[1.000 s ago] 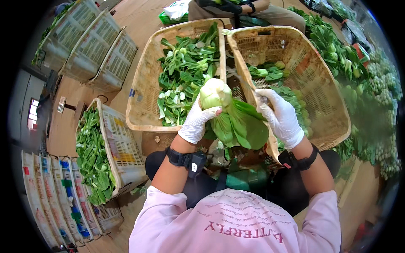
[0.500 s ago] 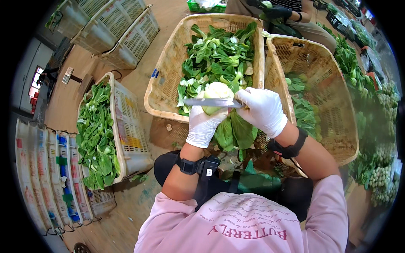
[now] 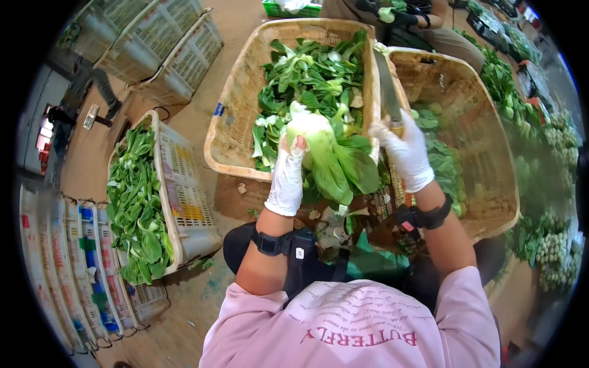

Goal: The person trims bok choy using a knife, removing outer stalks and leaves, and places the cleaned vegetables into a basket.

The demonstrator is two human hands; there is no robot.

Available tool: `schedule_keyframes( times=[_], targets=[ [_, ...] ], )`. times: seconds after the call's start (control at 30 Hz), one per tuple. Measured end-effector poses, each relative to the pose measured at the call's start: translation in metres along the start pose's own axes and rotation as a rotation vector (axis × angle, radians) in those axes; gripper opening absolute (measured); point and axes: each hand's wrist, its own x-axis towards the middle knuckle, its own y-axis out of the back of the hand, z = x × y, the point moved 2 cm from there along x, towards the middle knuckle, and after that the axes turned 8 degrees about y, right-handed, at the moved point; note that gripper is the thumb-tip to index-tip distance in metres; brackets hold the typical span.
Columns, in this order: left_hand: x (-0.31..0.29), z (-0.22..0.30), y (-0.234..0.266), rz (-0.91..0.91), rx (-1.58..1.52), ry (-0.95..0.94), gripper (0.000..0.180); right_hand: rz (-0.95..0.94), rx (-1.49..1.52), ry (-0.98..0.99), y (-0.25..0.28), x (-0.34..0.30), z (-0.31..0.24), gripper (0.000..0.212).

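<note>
In a white glove, my left hand (image 3: 287, 172) grips a bok choy (image 3: 322, 153) by its pale base, with its green leaves hanging down to the right. My right hand (image 3: 405, 150), gloved too, is closed round the handle of a knife (image 3: 388, 89). Its blade points up and away, clear of the bok choy, over the adjoining rims of two crates. Behind the bok choy stands a dirty cream crate (image 3: 215, 138) holding loose green leaves (image 3: 313, 73). At its right, a second crate (image 3: 491, 178) holds several bok choy (image 3: 445, 165) at the bottom.
A crate of leafy greens (image 3: 141, 208) stands at the left, with stacked crates (image 3: 165, 55) behind it and more crates (image 3: 80, 264) nearer. Another person's gloved hand (image 3: 399, 16) holds a vegetable at the top. Bok choy are heaped along the right (image 3: 552, 245).
The knife has swung away from the bok choy's base to the right, its blade now upward. The bok choy has turned so that its leaves show more. A walking person appears at far left.
</note>
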Motion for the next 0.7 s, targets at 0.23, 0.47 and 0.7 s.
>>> schedule_keyframes(
  times=[0.23,0.47,0.7],
  targets=[
    [-0.004,-0.015,-0.030,-0.244,0.313,0.088,0.077,-0.235,0.334,-0.276,-0.009,-0.022,-0.004,0.055],
    [0.003,-0.024,-0.034,-0.239,-0.017,0.251,0.046,-0.221,0.788,-0.428,0.001,-0.044,0.029,0.059],
    [0.038,0.003,0.014,0.526,1.247,-0.365,0.083,-0.125,1.081,-0.566,0.006,-0.057,0.047,0.069]
  ],
)
